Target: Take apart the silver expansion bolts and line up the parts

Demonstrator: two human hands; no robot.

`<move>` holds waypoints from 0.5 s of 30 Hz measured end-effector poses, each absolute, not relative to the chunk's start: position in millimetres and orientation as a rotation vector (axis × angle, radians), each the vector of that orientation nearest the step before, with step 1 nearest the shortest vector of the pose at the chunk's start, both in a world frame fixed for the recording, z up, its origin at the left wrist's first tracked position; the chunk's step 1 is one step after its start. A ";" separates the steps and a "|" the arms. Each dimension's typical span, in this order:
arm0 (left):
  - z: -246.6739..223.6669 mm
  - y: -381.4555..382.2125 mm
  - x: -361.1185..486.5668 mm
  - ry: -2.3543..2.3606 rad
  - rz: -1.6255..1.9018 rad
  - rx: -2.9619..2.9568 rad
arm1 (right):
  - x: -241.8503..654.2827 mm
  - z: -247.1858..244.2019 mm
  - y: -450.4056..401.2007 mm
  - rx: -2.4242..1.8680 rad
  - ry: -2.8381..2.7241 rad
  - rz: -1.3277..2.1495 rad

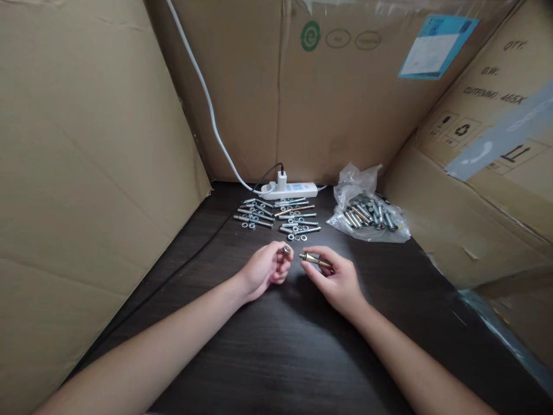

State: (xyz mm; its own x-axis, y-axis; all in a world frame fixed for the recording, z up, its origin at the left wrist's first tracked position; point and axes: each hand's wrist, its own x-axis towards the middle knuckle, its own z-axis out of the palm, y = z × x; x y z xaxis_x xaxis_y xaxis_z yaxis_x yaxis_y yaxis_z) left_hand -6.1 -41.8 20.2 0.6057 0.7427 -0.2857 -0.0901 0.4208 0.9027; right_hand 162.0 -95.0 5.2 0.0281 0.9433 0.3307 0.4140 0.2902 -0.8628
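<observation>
Between the thumb and fingers of my left hand (265, 270) is a small metal nut (286, 249), its other fingers curled in. Facing it, my right hand (339, 282) grips a brassy expansion anchor bolt (317, 260), lying nearly level with its narrow end toward the nut. A small gap separates the two parts. Beyond the hands lie two groups of loose bolts, the left group (256, 218) and the right group (298, 217), with nuts and washers (297, 237) scattered among them.
A clear plastic bag (397, 231) of anchor bolts (371, 212) lies at the back right. Behind the loose bolts is a white power strip (306, 191) with a plugged-in charger (282, 181). A black cable (190, 259) crosses the dark table (242, 357). Cardboard boxes (242, 86) wall three sides.
</observation>
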 end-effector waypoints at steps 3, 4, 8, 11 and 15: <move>19.8 -43.4 -6.6 0.653 0.439 0.770 | 163.0 9.9 -96.3 -1.318 -1.578 0.403; 19.1 -44.2 -6.5 0.650 0.417 0.743 | 163.2 11.1 -96.9 -1.320 -1.613 0.352; 17.0 -47.5 -4.1 0.713 0.403 0.707 | 161.8 10.8 -98.3 -1.308 -1.892 0.394; 17.6 -49.2 -2.6 0.744 0.398 0.739 | 160.5 7.4 -98.2 -1.352 -1.940 0.415; 18.4 -49.6 -2.6 0.730 0.388 0.771 | 160.6 6.6 -98.5 -1.395 -1.917 0.378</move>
